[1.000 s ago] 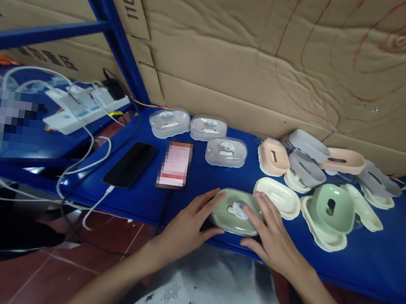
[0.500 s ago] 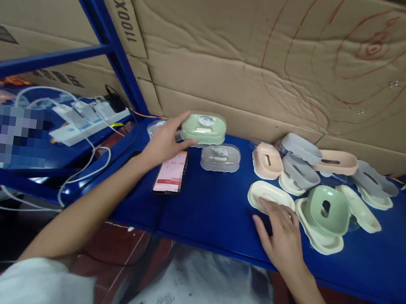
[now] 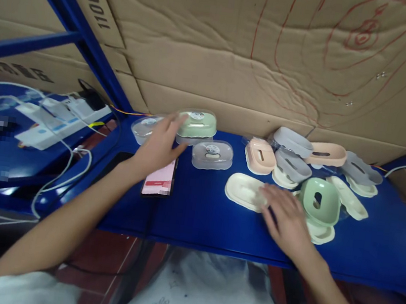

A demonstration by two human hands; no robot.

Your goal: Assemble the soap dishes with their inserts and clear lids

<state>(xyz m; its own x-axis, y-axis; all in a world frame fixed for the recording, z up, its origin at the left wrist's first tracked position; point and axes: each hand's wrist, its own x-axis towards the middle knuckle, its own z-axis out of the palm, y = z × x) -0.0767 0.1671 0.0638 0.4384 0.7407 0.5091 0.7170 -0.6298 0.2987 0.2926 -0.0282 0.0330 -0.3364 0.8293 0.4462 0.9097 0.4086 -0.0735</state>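
Steadiness would help the rear green box [image 3: 203, 126], the left hand [image 3: 155, 150] loosely spread at its left edge, the right hand [image 3: 287, 217], grip too blurred to tell, over the cream tray [image 3: 243, 188].

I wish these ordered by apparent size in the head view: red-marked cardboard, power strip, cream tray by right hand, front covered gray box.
1. Red-marked cardboard
2. Power strip
Unsure: cream tray and front covered gray box look alike; fingers hide the tray's end.
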